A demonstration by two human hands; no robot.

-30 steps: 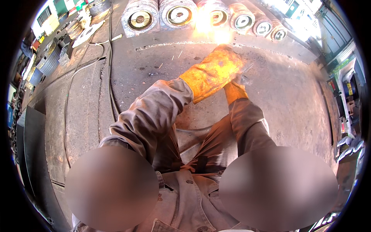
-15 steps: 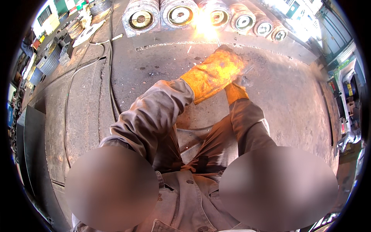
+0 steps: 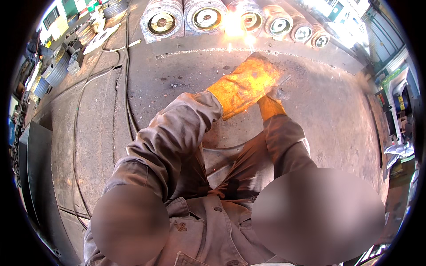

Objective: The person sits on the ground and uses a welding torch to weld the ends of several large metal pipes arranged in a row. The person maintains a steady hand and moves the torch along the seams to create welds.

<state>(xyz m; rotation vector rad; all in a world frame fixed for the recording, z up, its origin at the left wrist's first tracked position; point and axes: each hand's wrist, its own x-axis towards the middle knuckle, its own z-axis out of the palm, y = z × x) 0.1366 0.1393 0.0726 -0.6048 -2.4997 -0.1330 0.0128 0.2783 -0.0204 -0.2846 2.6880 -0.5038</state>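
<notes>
My left hand [image 3: 248, 82], in a scorched orange work glove, reaches forward at the middle. Its fingers look closed around something that the glove hides. A thin rod [image 3: 251, 48] sticks out beyond the glove's far end toward a blinding welding glare. My right hand [image 3: 271, 105], in a matching glove, is tucked just behind and right of the left one. Its fingers are mostly hidden, with a thin bar [image 3: 285, 80] showing beside them. The glare lies between the second and third of several thick metal cylinders [image 3: 207, 18], whose round ends face me.
Dark cables [image 3: 127, 88] run along the stained floor [image 3: 177, 66] on the left. Ribbed metal drums [image 3: 57, 71] stand at far left, near a dark metal plate [image 3: 39, 164]. Cluttered shelving [image 3: 401, 104] stands at the right edge. My knees frame the floor below my hands.
The glare has shifted slightly left, and a separate bright spot now shows at the rod's far end. My gloves have hardly moved; the left upper arm shows a little more.
</notes>
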